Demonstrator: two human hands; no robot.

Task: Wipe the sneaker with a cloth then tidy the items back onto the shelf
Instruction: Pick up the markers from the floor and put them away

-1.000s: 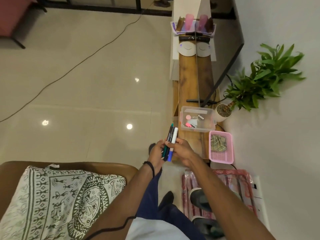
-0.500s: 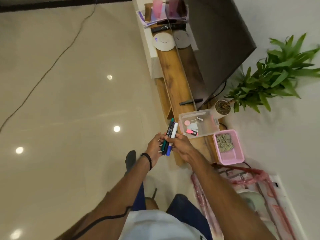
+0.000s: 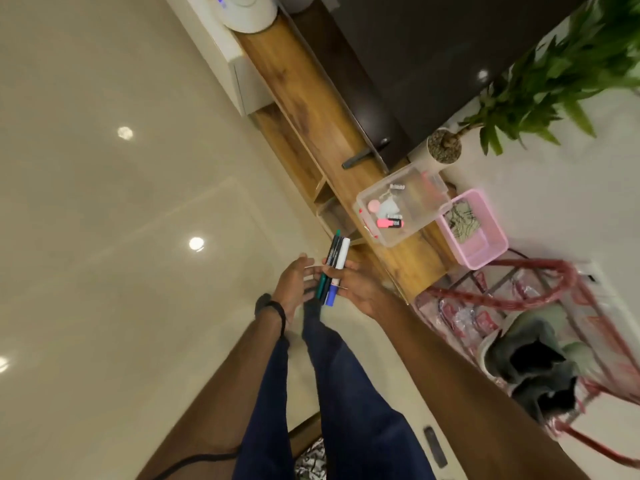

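Note:
My right hand grips a bundle of several markers in front of my body, green, black and blue-and-white ones. Beside them my left hand has straight fingers that touch the markers' lower ends. A clear plastic box with small pink and white items sits on the wooden shelf just beyond the markers. The patterned cloth lies in a pink basket to the box's right. Grey-green sneakers rest on a red rack at the lower right.
A dark TV screen stands on the shelf, its black foot near the box. A potted plant is by the wall. A white round device sits at the shelf's far end. Pale tiled floor spreads to the left.
The view has swung and tilted as I moved closer to the shelf end. My left hand's fingers have loosened from the markers; my right hand keeps hold of them.

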